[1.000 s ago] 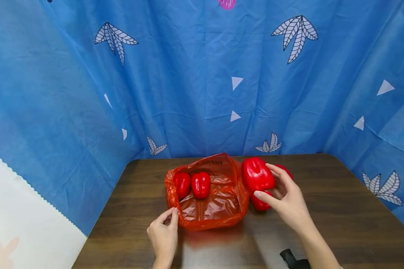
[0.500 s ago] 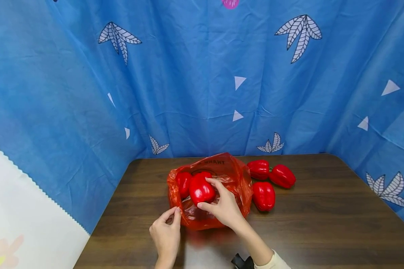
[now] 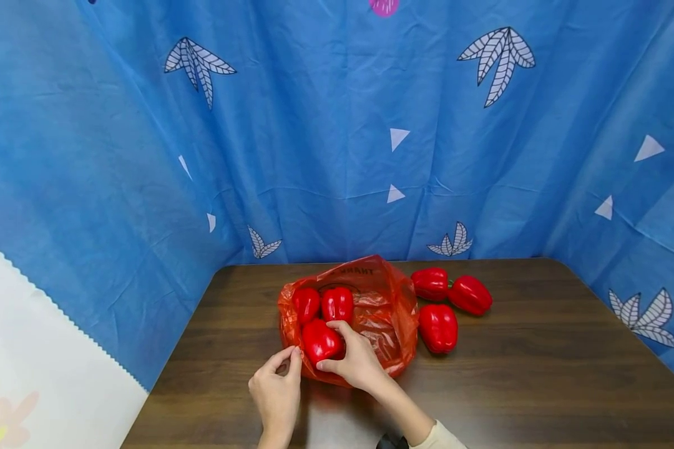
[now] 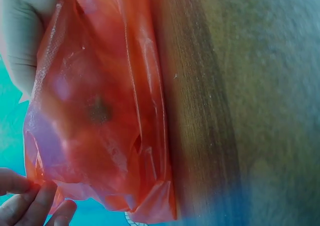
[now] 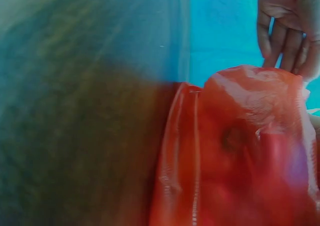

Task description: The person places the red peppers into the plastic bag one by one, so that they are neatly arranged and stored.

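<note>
My left hand (image 3: 278, 388) pinches the near left rim of a translucent red plastic bag (image 3: 399, 318), whose mouth gapes upward. In the left wrist view, fingertips hold that film edge. My right hand (image 3: 358, 360) reaches in over the near rim. Between its thumb and fingers it grips a shiny red bell pepper (image 3: 320, 342) low in the bag's near left part. Behind it, inside the bag, lie a red bell pepper (image 3: 306, 304) at the left and another red bell pepper (image 3: 337, 304) beside it. Through the bag film (image 5: 240, 171), the right wrist view shows only blurred red shapes.
Right of the bag, three more red bell peppers lie on the brown wooden table (image 3: 539, 362): one nearer (image 3: 439, 328), one behind (image 3: 430, 284), one farther right (image 3: 470, 295). A blue patterned curtain (image 3: 337, 137) hangs behind. White cloth (image 3: 39, 355) lies at the left.
My right hand has carried the bell pepper leftward from beside the bag, over its mouth, then down to the near left inside. My left hand keeps its pinch on the rim.
</note>
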Motion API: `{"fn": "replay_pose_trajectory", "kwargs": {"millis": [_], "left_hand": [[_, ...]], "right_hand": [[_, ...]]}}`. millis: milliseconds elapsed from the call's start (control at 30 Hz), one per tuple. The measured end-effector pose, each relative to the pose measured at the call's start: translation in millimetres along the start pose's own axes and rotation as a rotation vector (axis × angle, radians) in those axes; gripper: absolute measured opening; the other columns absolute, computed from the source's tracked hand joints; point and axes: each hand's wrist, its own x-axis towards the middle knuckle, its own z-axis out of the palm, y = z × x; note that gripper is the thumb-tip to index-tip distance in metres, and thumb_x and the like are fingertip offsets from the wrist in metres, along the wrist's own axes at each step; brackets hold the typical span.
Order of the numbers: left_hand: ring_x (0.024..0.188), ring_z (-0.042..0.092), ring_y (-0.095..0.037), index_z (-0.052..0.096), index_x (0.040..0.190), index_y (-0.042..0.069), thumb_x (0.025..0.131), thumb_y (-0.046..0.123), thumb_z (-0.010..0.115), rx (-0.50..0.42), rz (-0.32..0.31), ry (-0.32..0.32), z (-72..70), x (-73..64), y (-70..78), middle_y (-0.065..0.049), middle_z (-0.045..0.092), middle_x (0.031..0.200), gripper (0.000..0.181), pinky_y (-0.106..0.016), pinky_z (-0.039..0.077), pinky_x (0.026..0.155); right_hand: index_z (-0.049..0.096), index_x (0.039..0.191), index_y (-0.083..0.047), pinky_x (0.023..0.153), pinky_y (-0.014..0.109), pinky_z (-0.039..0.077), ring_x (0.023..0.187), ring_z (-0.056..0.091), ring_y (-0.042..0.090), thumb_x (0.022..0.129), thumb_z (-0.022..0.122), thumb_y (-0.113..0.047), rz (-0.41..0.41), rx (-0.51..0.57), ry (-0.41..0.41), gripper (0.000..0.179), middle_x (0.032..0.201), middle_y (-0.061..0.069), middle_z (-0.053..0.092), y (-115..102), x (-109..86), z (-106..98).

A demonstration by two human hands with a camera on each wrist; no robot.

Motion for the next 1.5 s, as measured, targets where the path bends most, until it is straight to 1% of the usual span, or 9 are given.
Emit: {"fn": "replay_pose_trajectory", "kwargs": {"millis": [233,467,567,700,867,1067,1167,1333,1500], "left_hand": [[0.054,0.061,-0.007,0.079,0.075,0.007,0.072,0.005,0.081,0.009,0.016,0.008,1.6,-1.5,-0.6,-0.006,0.074,0.067,0.004,-0.014,0.043,0.053],[0.054,0.062,-0.008,0.079,0.075,0.006,0.072,0.003,0.08,0.019,0.025,0.009,3.2,-2.4,-1.7,-0.006,0.074,0.068,0.005,-0.013,0.043,0.052],[0.055,0.064,-0.012,0.079,0.075,0.007,0.073,0.002,0.08,0.013,0.026,0.006,2.8,-2.8,-1.6,-0.007,0.074,0.069,0.005,-0.013,0.044,0.053],[0.055,0.066,-0.015,0.079,0.076,0.007,0.073,0.002,0.079,0.004,0.024,0.002,2.2,-3.2,-1.7,-0.007,0.075,0.07,0.006,-0.012,0.044,0.053],[0.056,0.066,-0.015,0.079,0.076,0.007,0.073,0.002,0.08,0.002,0.02,0.003,2.5,-3.4,-2.0,-0.007,0.075,0.069,0.006,-0.012,0.044,0.054],[0.055,0.065,-0.015,0.079,0.076,0.008,0.073,0.002,0.08,0.005,0.028,0.005,2.0,-3.3,-1.2,-0.007,0.075,0.069,0.006,-0.012,0.043,0.054],[0.054,0.064,-0.014,0.079,0.075,0.008,0.073,0.003,0.08,0.007,0.034,0.011,2.5,-3.0,-1.5,-0.007,0.074,0.069,0.005,-0.012,0.043,0.053],[0.053,0.062,-0.01,0.079,0.074,0.006,0.072,0.004,0.081,0.005,0.038,0.018,2.7,-2.0,-2.0,-0.006,0.074,0.068,0.004,-0.013,0.043,0.053],[0.053,0.061,-0.004,0.079,0.075,0.006,0.072,0.004,0.081,0.001,0.037,0.015,2.0,-1.6,-2.1,-0.006,0.074,0.068,0.004,-0.012,0.043,0.053]], "right_hand": [[0.053,0.131,-0.012,0.091,0.058,0.049,0.111,0.06,0.035,0.074,0.085,-0.021,-0.018,0.008,-0.036,0.066,0.128,0.013,0.063,6,-1.2,6],[0.053,0.135,-0.008,0.077,0.036,0.058,0.094,0.068,0.026,0.077,0.082,-0.015,-0.027,0.085,-0.078,0.065,0.131,0.018,0.061,8,-1.5,5],[0.052,0.136,-0.008,0.075,0.032,0.058,0.089,0.07,0.024,0.078,0.081,-0.015,-0.02,0.099,-0.108,0.066,0.132,0.019,0.06,8,-1.6,6],[0.05,0.139,-0.008,0.078,0.036,0.058,0.094,0.067,0.024,0.078,0.081,-0.017,-0.019,0.056,-0.133,0.069,0.132,0.017,0.06,7,-2.3,5],[0.049,0.141,-0.009,0.095,0.054,0.049,0.118,0.057,0.034,0.078,0.081,-0.021,-0.041,-0.047,-0.135,0.072,0.138,0.015,0.057,1,-4.4,-3],[0.052,0.14,-0.012,0.094,0.051,0.049,0.115,0.058,0.03,0.079,0.08,-0.024,-0.085,-0.079,-0.11,0.068,0.14,0.01,0.055,-19,-10.0,-28],[0.055,0.138,-0.016,0.095,0.045,0.052,0.119,0.058,0.028,0.081,0.079,-0.023,-0.109,-0.005,-0.081,0.062,0.138,0.007,0.058,-33,-15.5,-48],[0.056,0.137,-0.017,0.094,0.039,0.052,0.121,0.06,0.027,0.083,0.078,-0.017,-0.169,0.169,0.032,0.059,0.135,0.007,0.06,-47,-26.1,-88],[0.055,0.137,-0.016,0.095,0.028,0.05,0.122,0.059,0.021,0.084,0.076,-0.012,-0.233,0.23,0.202,0.058,0.137,0.007,0.058,-39,-33.9,-126]]}}
